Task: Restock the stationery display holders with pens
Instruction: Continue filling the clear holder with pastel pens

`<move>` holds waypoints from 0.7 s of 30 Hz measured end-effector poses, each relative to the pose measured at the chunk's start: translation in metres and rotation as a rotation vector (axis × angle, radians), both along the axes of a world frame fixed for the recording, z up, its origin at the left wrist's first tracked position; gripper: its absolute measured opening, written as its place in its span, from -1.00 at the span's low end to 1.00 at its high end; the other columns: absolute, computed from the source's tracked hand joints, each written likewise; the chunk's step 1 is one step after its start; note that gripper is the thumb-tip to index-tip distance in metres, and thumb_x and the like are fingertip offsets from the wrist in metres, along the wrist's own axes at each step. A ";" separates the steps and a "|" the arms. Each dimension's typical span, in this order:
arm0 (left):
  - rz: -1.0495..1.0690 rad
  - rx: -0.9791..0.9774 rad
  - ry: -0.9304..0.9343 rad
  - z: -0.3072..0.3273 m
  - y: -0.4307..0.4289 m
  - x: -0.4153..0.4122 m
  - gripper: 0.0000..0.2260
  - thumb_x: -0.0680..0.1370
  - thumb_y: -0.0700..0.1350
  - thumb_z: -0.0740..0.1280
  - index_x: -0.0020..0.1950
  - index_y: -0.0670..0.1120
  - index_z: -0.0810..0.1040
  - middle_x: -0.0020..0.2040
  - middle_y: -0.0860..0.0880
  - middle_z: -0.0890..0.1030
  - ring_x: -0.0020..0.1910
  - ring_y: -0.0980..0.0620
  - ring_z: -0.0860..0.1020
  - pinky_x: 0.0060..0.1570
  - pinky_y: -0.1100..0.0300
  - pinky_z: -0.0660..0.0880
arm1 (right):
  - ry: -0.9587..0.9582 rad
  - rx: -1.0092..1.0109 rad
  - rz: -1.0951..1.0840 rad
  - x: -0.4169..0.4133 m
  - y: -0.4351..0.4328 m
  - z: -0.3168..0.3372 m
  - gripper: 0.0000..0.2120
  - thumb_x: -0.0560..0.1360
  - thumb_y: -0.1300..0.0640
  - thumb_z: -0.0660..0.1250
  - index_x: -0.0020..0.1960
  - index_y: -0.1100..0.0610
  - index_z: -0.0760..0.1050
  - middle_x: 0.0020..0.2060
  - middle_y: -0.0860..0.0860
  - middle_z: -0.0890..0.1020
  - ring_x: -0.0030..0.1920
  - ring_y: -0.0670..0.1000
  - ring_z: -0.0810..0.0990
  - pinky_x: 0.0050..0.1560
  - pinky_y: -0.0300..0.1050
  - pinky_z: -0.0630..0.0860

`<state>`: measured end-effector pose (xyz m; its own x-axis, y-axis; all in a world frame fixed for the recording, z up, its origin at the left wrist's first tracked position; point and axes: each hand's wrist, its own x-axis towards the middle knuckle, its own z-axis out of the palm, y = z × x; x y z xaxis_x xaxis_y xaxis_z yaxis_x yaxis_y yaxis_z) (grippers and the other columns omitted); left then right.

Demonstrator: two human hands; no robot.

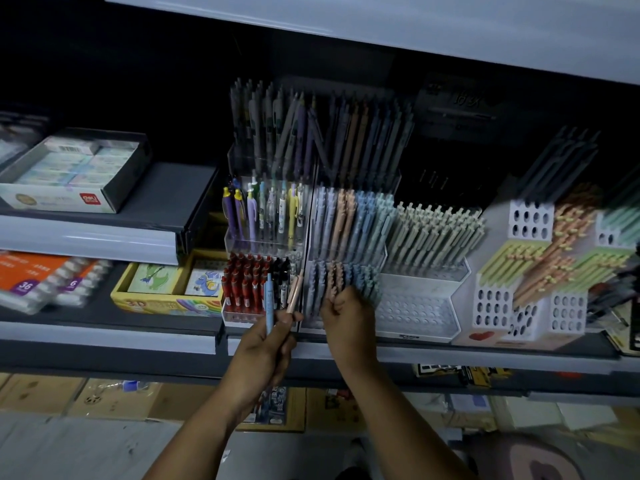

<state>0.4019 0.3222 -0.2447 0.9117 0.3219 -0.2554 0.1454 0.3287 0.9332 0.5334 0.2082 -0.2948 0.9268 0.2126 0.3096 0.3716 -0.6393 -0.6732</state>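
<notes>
Your left hand (pixel 263 344) is gripping a light-blue pen (pixel 269 303) and a peach pen (pixel 295 292). Just right of it, your right hand (pixel 346 317) is curling its fingers round pastel pens (pixel 322 278) in the front row of the clear tiered holder (pixel 382 252).

- I read a light-blue pen (pixel 269 303) and a peach pen (pixel 295 293) near 6 o'clock.
- Red pens (pixel 242 282), with black pens (pixel 282 271) at their 3 o'clock.
- Tiered pens (pixel 346 216) run in bands: grey-blue, peach, sky-blue, pale green.
- Cream pens (pixel 436 230) at 3 o'clock of those.
- White holder (pixel 530 220), dotted with round holes.
- Yellow box (pixel 166 303) at 9 o'clock, with cartoon dragon prints and a rainbow on its front.
</notes>
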 end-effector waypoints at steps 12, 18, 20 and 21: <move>-0.041 0.082 0.031 -0.005 -0.009 0.006 -0.78 0.72 0.00 0.21 0.06 -0.12 0.53 -0.37 -0.03 0.37 -0.50 0.05 0.22 -0.49 0.17 0.14 | 0.376 0.305 0.134 -0.019 -0.016 0.027 -0.86 0.64 0.10 0.35 -0.08 0.11 0.56 -0.35 -0.01 0.63 -0.43 -0.04 0.62 -0.43 -0.03 0.58; -0.049 0.116 0.026 -0.005 -0.016 0.012 -0.69 0.68 0.00 0.27 -0.16 -0.17 0.45 -0.46 -0.12 0.26 -0.55 0.01 0.20 -0.52 0.22 0.16 | 0.436 0.487 0.313 -0.023 -0.019 0.067 -0.73 0.63 0.04 0.37 -0.13 0.22 0.55 -0.47 -0.02 0.57 -0.53 -0.06 0.48 -0.47 -0.17 0.41; -0.031 0.125 0.023 -0.008 -0.016 0.014 -0.67 0.65 0.04 0.30 -0.15 -0.19 0.49 -0.42 -0.17 0.28 -0.53 0.00 0.21 -0.50 0.20 0.18 | 0.451 0.457 0.312 -0.021 -0.023 0.068 -0.78 0.59 0.10 0.43 -0.11 0.25 0.56 -0.47 -0.06 0.58 -0.51 -0.10 0.49 -0.45 -0.20 0.41; -0.028 0.127 0.021 -0.009 -0.016 0.015 -0.66 0.63 0.06 0.31 -0.12 -0.21 0.52 -0.40 -0.19 0.30 -0.52 -0.01 0.22 -0.49 0.18 0.18 | 0.473 0.457 0.315 -0.020 -0.024 0.068 -0.80 0.59 0.11 0.43 -0.11 0.24 0.57 -0.47 -0.05 0.58 -0.51 -0.08 0.49 -0.45 -0.17 0.41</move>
